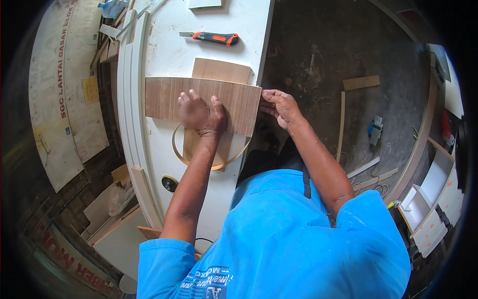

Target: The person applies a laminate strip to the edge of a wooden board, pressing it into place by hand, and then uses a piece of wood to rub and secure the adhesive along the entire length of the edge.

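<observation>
Two bare hands are at one wood-grain panel (240, 103), which lies across a white bench (169, 55), over a paler board (221, 68). Beyond it lies an orange-and-black cutter (216, 38). On the dark floor (298, 65) at right are wood strips (342, 124). The left hand (203, 115) rests flat on the panel, thumb apart from fingers; its back is blurred. The right hand (280, 105) is at the panel's right edge – whether it pinches something, I cannot tell. The left forearm (194, 179) hides part of a curved thin band (173, 143) – and a white piece (205, 3) is cut off at the top.
</observation>
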`<action>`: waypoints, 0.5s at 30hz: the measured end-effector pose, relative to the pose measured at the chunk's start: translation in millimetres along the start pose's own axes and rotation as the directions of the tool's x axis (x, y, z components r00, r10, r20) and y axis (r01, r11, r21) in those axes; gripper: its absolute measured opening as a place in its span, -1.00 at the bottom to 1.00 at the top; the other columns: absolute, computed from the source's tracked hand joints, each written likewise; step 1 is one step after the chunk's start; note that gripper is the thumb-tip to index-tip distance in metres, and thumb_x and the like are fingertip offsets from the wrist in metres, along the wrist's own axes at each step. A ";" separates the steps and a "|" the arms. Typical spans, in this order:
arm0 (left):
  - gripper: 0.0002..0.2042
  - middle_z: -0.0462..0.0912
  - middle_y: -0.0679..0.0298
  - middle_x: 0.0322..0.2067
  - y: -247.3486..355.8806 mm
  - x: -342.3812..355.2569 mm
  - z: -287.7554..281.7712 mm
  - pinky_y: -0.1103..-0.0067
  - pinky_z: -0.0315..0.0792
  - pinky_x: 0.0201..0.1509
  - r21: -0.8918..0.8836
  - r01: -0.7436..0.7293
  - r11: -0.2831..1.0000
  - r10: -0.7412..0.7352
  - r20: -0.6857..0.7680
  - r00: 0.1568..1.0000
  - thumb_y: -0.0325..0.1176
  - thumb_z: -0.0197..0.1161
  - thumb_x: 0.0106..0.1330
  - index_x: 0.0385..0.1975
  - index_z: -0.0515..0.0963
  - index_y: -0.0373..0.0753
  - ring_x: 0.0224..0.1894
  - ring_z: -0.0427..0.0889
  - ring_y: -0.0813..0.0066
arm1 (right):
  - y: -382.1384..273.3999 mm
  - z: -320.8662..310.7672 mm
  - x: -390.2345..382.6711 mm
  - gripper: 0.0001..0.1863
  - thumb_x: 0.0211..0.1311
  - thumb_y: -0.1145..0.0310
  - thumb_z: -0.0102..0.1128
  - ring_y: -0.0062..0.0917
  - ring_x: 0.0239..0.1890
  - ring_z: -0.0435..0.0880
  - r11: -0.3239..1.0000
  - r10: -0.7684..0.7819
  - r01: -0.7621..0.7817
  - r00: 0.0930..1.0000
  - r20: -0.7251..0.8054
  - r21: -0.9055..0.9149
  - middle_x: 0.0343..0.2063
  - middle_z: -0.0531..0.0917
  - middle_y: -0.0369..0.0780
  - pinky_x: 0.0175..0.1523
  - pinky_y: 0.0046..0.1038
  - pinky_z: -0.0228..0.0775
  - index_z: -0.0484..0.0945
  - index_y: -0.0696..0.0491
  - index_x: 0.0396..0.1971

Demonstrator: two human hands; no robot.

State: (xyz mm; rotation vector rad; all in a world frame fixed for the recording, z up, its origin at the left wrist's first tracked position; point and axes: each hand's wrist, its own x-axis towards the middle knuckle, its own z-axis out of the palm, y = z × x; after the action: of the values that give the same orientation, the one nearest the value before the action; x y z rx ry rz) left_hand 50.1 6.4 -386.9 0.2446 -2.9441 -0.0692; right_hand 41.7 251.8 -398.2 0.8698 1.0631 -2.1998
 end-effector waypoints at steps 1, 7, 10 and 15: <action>-0.23 0.14 -0.27 0.47 -0.4 -0.2 0.2 0.00 -0.07 0.53 -0.005 0.006 1.000 -0.006 -0.005 1.000 0.07 0.03 0.41 0.45 0.18 -0.41 0.56 0.05 -0.18 | 0.4 2.1 -3.2 -0.78 0.39 0.29 0.38 -0.45 -0.19 0.77 1.000 0.013 -0.013 1.000 0.009 0.017 -0.22 0.78 -0.21 0.08 -0.32 0.63 0.69 0.13 -0.15; -0.23 0.19 -0.23 0.46 1.9 1.3 -2.2 0.01 -0.05 0.54 -0.047 0.042 0.998 -0.043 -0.023 0.999 0.09 0.06 0.38 0.43 0.23 -0.40 0.56 0.08 -0.14 | 36.0 19.2 -54.5 -0.67 0.38 0.25 0.41 -0.56 -0.21 0.75 0.972 -0.138 0.137 0.990 0.008 -0.189 -0.22 0.77 -0.22 -0.01 -0.43 0.62 0.69 0.22 -0.08; -0.20 0.14 -0.27 0.48 2.5 1.8 -2.5 0.00 -0.09 0.58 -0.075 0.061 0.995 -0.060 0.010 0.998 0.12 0.04 0.39 0.44 0.21 -0.43 0.58 0.04 -0.19 | 60.2 23.4 -72.5 -0.65 0.35 0.29 0.44 -0.59 -0.24 0.73 0.952 -0.173 0.163 0.985 -0.017 -0.259 -0.25 0.76 -0.22 -0.07 -0.48 0.63 0.69 0.26 -0.06; -0.20 0.14 -0.26 0.48 2.7 1.1 -2.2 0.00 -0.10 0.58 -0.081 0.065 0.995 -0.066 -0.002 0.998 0.11 0.04 0.39 0.45 0.21 -0.42 0.58 0.03 -0.19 | 67.7 27.5 -74.7 -0.70 0.33 0.36 0.44 -0.59 -0.29 0.72 0.927 -0.230 0.195 0.970 -0.076 -0.320 -0.30 0.76 -0.22 -0.13 -0.50 0.62 0.70 0.31 -0.12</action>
State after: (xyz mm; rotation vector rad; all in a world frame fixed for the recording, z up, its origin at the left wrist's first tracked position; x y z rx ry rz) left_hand 49.1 8.8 -384.4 0.3288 -2.9208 -0.1957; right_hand 128.5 206.6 -361.4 0.7727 1.5751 -2.0895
